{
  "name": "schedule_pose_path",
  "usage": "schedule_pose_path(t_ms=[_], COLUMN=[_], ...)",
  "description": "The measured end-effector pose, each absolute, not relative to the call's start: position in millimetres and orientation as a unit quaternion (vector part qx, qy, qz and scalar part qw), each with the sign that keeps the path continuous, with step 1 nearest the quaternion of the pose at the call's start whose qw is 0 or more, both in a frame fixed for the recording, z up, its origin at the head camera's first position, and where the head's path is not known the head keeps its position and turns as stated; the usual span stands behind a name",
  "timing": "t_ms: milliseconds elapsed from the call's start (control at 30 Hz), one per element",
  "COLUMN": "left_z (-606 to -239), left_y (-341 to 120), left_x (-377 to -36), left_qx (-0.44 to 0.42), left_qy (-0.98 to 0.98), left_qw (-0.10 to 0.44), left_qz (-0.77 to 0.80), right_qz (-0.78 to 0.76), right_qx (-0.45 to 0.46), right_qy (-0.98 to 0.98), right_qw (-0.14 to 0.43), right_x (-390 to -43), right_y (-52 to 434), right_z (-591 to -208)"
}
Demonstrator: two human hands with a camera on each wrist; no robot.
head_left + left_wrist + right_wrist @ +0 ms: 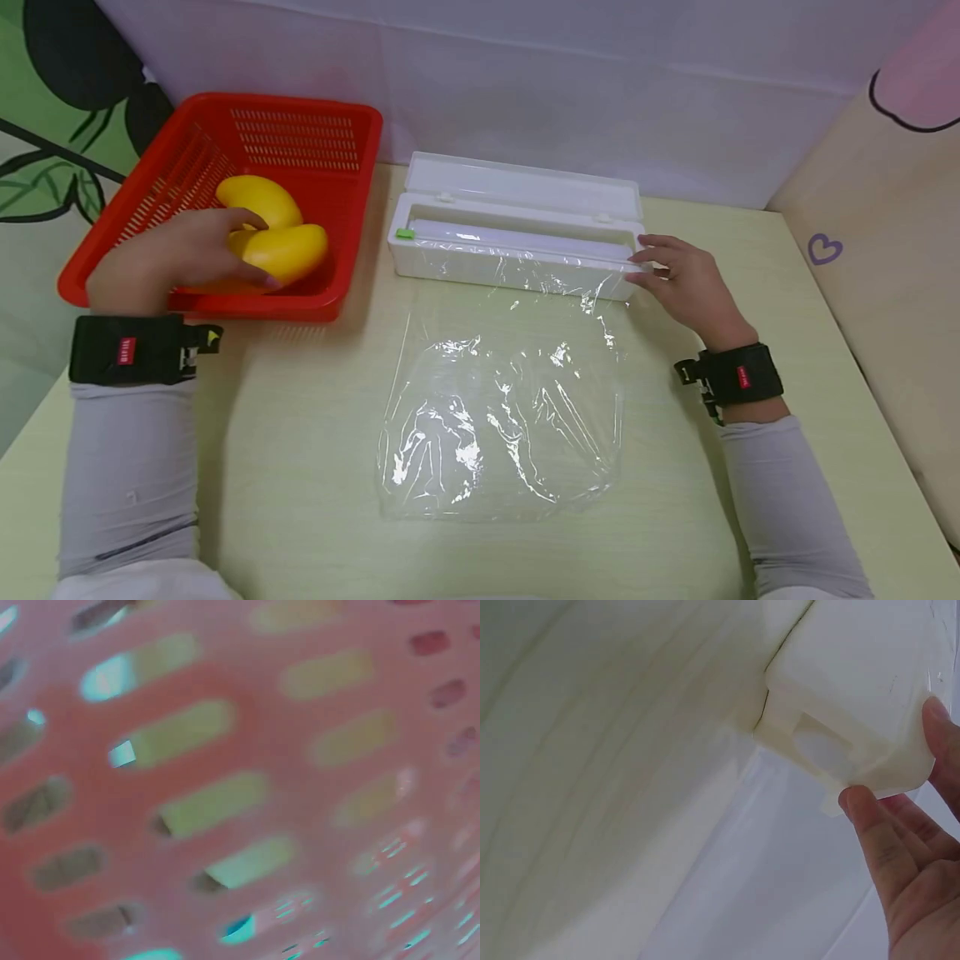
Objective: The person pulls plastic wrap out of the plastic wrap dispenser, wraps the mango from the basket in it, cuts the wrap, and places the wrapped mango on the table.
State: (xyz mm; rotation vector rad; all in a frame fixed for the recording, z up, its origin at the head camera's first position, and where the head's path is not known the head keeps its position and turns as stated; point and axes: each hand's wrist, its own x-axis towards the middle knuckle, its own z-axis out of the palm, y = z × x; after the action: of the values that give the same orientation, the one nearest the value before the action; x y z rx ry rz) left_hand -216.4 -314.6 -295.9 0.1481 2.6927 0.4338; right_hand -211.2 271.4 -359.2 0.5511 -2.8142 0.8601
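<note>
Nearest the camera, a pulled-out sheet of cling film [502,408] lies flat but crinkly on the pale green table [300,467]. Its far edge is still attached at the white cling film dispenser box [517,250], which sits with its lid [525,185] flipped open toward the wall and a little green slider [405,234] at its left end.

The right hand [686,283] is at the right end of the box, fingers mostly straight, fingertips [862,802] touching the end wall. The right wrist view shows it steadying rather than grabbing. The left hand [176,254] is over in the red slotted basket [300,133], fingers curled over the nearer of two yellow mangoes [288,250]; the other mango [258,198] is touching it just behind. The left wrist camera is just a blurry close-up of the basket wall [247,742], so no grip detail from there.

What I'd worry about: the sheet looks uncut, so if that box shifts or gets bumped, the film probably drags and folds onto itself, and cling film stuck to itself is a pain. A one-handed grab on a smooth, rounded mango could also slip, or nudge the second one around. Dropping it on the film off-centre would bunch things up too.
</note>
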Motion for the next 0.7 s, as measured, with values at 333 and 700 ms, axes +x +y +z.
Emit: schedule_pose_path(t_ms=[333, 700], left_z=[-274.1, -246.8], left_y=[-293.4, -246.0], left_x=[-203.6, -175.6], left_qx=[0.088, 0.180], left_qy=[0.979, 0.961], left_qw=[0.059, -0.003], left_qz=[0.172, 0.208], right_qz=[0.295, 0.287], right_qx=[0.164, 0.162], right_qy=[-0.937, -0.939], right_qw=[0.089, 0.097], right_x=[-212.6, -217.0], right_y=[265.8, 258.6], right_z=[-361.1, -359.6])
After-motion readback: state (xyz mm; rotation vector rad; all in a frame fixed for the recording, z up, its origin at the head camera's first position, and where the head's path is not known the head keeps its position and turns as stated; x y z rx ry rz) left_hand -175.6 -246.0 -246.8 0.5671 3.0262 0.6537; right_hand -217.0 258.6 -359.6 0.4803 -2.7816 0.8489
